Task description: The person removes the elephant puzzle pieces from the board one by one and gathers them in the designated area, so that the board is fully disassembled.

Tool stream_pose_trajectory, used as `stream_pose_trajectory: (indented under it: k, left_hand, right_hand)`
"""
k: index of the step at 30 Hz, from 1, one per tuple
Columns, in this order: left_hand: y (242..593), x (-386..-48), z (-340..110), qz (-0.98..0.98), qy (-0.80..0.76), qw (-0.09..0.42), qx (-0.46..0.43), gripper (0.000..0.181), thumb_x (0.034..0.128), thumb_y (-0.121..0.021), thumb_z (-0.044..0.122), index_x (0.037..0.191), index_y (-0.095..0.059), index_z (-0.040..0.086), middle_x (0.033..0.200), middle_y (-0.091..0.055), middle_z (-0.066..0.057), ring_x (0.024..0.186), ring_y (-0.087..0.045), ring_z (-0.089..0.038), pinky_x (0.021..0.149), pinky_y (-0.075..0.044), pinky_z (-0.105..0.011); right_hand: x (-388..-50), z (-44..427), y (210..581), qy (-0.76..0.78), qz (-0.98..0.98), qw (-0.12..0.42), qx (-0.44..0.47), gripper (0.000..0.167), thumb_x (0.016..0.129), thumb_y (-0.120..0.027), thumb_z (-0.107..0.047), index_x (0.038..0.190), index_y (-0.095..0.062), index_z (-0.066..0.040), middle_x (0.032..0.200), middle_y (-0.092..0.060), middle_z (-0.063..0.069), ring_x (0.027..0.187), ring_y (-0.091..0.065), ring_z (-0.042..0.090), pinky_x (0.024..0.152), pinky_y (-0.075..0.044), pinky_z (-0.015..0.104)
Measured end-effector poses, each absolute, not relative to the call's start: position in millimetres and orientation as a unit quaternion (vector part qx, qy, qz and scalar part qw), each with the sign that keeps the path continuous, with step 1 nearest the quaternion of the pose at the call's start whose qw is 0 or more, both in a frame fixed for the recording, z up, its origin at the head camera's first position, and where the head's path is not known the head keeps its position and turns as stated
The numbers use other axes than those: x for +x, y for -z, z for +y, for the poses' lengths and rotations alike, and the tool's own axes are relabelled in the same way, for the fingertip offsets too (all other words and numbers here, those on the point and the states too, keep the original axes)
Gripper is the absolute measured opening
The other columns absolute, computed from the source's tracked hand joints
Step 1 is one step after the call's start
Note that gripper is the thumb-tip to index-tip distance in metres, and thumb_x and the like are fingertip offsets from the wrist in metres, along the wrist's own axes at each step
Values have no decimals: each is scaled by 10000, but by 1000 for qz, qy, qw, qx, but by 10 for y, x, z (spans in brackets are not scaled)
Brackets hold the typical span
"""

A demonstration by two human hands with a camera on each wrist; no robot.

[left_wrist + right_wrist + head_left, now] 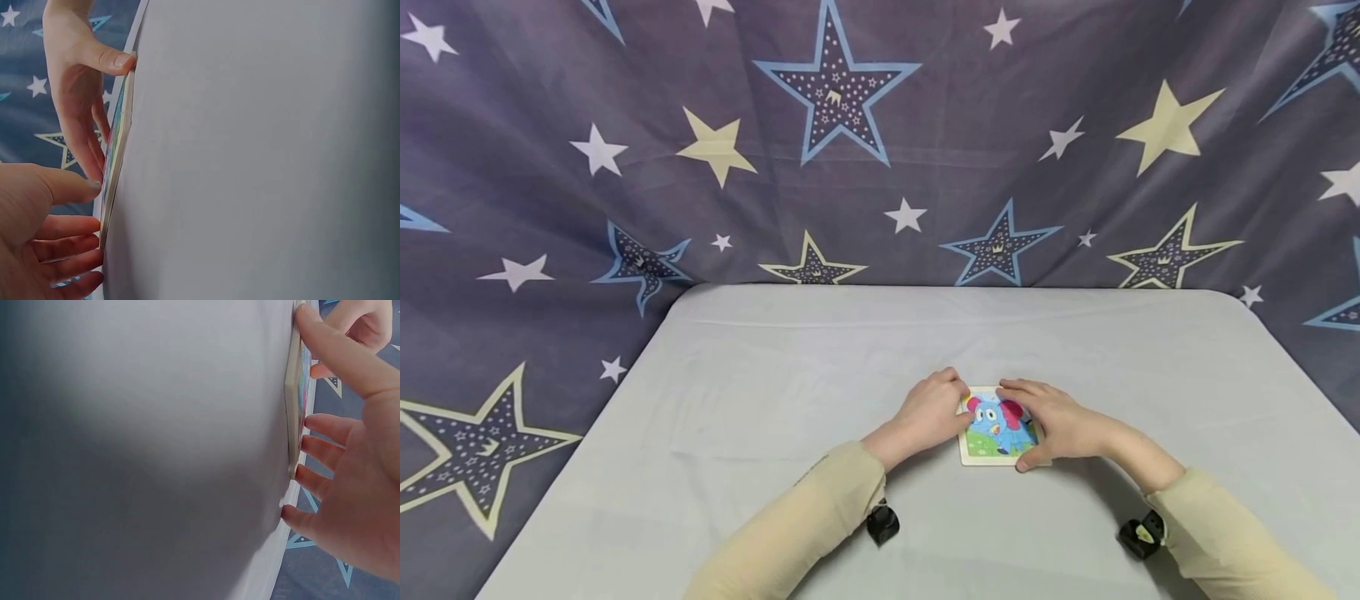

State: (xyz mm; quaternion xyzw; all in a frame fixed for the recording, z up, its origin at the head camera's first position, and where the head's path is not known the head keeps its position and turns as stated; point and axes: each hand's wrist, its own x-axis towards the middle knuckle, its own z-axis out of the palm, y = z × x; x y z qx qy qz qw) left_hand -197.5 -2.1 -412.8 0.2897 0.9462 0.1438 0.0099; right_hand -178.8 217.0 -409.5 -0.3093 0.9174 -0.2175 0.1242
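Observation:
A small square picture board with a blue, pink-eared elephant on green lies flat on the grey-covered table. My left hand grips its left side, the thumb over the picture's edge. Across the right side spreads my right hand, thumb at the near edge and fingertips towards the far edge. The left wrist view shows the board edge-on, with the left hand's fingers against its side. In the right wrist view, the right hand's thumb touches one corner of the board.
The table has a pale grey cover with light creases. Behind and beside it hangs a dark cloth printed with stars. Black wrist devices sit under both sleeves, the left one and the right one.

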Motion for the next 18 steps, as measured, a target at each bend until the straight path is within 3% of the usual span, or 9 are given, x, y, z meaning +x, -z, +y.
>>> stream_pose_trajectory:
  k: [18]
  left_hand:
    - [4124,-2066,54,948,-171,31,267,342,786,-697,328,989,-658,56,911,-559,-21,810,-515,-117,734,-441,-207]
  right_hand:
    - [-1805,2169,4118,221,917,128,-305,990,626,-768,-491,1375,-340,-5,1438,-290,183,1291,-254,400,980,-213,626]
